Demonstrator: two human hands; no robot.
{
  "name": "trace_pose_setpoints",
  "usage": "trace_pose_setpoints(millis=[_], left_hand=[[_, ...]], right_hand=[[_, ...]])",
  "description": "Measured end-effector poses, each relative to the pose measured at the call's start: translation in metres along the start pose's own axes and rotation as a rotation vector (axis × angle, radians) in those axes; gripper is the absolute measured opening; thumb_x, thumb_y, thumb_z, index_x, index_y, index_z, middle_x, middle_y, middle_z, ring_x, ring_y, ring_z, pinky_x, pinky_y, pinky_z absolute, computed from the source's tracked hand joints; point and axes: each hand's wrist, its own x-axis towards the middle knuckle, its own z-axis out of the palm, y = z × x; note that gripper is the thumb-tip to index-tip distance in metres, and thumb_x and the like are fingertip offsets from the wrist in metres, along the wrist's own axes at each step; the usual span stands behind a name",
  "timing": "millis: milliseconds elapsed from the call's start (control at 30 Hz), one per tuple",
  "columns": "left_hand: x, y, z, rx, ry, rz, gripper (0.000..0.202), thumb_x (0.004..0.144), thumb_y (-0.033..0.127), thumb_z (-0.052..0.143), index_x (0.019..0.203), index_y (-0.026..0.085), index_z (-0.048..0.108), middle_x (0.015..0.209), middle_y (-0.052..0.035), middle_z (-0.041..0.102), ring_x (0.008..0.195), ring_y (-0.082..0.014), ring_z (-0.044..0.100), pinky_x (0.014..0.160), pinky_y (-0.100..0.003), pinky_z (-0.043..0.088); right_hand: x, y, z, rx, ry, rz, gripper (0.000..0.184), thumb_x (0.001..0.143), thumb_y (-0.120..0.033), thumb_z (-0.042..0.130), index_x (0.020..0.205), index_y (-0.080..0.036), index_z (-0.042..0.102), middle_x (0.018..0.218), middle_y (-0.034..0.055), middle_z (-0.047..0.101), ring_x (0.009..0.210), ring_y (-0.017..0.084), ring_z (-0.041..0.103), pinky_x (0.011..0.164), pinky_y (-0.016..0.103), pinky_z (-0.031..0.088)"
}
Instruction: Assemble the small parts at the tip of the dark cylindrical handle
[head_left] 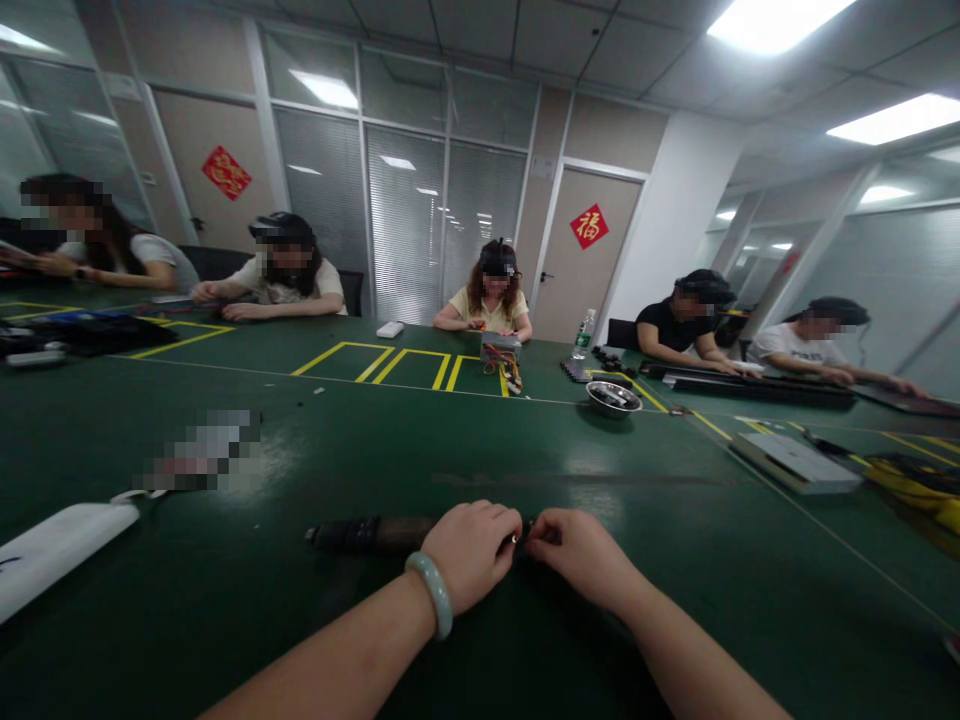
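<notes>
A long dark cylinder-shaped tool (405,534) lies on its side on the green table, its narrow tip pointing left. My left hand (471,548), with a pale green bangle at the wrist, is curled over the right end of this tool. A tiny gold-coloured spot shows by its fingertips. Just to the right, my right hand (574,555) is closed in a pinch close to the left fingertips. What sits between its fingers is too small and too hidden to name. My fingers also cover the tool's right end.
A white power strip (67,550) lies at left. Beyond my hands stand a metal bowl (613,398) of small parts, a water bottle (583,335) and a grey box with coloured wires (501,350). A flat silver box (795,462) is at right. Several people sit across the table.
</notes>
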Motion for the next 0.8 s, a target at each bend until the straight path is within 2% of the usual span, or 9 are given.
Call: trace_pose_setpoints(millis=[300,533,700,800], left_hand=[[-0.0008,0.0001,-0.0009,-0.032,0.006,-0.038,0.012,0.087,0.027,0.052,0.098,0.024,0.056,0.092,-0.0002,0.061,0.087,-0.0188,0.057,0.074,-0.032,0.043],[-0.0008,-0.0005,0.0000,-0.026,0.017,-0.007,0.008,0.086,0.022,0.051,0.093,0.024,0.056,0.091,0.0010,0.061,0.087,-0.0181,0.056,0.072,-0.031,0.042],[0.0001,-0.0022,0.0032,-0.004,0.031,-0.015,0.012,0.086,0.028,0.052,0.097,0.024,0.055,0.091,-0.0004,0.061,0.086,-0.0195,0.056,0.073,-0.033,0.042],[0.0002,-0.0016,0.0017,0.006,0.017,0.009,0.008,0.087,0.025,0.052,0.094,0.023,0.055,0.091,0.0000,0.061,0.088,-0.0186,0.056,0.074,-0.032,0.042]], right_hand=[[0.0042,0.0050,0.0019,0.031,-0.027,-0.029,0.010,0.078,-0.029,0.062,0.080,-0.021,0.068,0.075,-0.0009,0.069,0.066,0.013,0.059,0.056,0.021,0.035],[0.0043,0.0076,0.0030,0.032,-0.027,-0.046,0.012,0.079,-0.030,0.062,0.081,-0.021,0.069,0.075,-0.0002,0.069,0.067,0.013,0.060,0.057,0.021,0.036],[0.0045,0.0080,0.0030,0.022,-0.020,-0.052,0.010,0.077,-0.029,0.063,0.080,-0.021,0.068,0.075,-0.0012,0.068,0.066,0.012,0.059,0.057,0.021,0.035],[0.0042,0.0074,0.0023,0.005,-0.018,-0.050,0.010,0.077,-0.029,0.062,0.080,-0.022,0.068,0.073,-0.0020,0.068,0.064,0.012,0.057,0.056,0.021,0.034]])
